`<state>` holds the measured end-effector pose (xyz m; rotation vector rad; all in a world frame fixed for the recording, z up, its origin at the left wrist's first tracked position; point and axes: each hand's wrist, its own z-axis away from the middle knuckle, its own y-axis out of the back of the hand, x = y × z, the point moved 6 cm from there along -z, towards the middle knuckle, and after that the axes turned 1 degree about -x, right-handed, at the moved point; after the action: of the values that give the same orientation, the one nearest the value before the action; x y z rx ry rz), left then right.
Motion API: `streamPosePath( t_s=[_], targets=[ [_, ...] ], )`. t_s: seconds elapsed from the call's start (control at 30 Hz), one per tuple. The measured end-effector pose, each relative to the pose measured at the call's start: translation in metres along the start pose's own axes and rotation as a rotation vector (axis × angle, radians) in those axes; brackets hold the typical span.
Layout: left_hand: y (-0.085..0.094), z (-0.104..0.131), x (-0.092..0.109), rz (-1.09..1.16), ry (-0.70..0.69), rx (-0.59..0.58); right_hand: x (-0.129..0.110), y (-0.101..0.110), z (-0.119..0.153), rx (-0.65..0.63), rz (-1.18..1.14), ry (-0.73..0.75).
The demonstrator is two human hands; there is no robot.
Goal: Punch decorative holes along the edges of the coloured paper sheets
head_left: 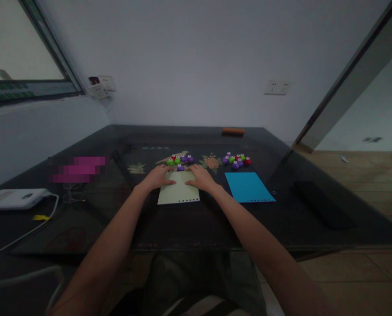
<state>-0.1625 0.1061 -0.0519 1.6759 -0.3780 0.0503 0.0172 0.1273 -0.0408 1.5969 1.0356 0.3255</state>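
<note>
A pale yellow sheet [179, 189] with punched holes along its near edge lies on the dark table. My left hand [158, 176] rests at its upper left corner, fingers apart. At the upper right corner lies my right hand [200, 176], its fingers also spread. Just beyond the sheet, between my hands, sits a purple ball-like piece with an eye [180, 167]. Behind it are several similar red, green and purple pieces [177, 160]. A blue sheet [249, 187] lies to the right, with another group of such pieces [236, 160] beyond it.
The dark table [179, 228] has a brown cylindrical object [233, 131] at its back edge. A black flat object [322, 205] lies at the right. On the left are a white device [16, 199] with a cable and a blurred pink item [80, 169].
</note>
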Motion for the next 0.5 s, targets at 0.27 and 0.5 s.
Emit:
streamPosePath(
  t_s=[0.27,0.5],
  targets=[
    [-0.0008,0.0007,0.0003,-0.006,-0.007,0.019,-0.0021,0.0033,-0.0008,0.021,-0.203,0.021],
    [0.0017,-0.0003,0.0012,0.005,0.008,0.028,0.0067,0.0091,-0.0018,0.09,-0.469,-0.086]
  ],
)
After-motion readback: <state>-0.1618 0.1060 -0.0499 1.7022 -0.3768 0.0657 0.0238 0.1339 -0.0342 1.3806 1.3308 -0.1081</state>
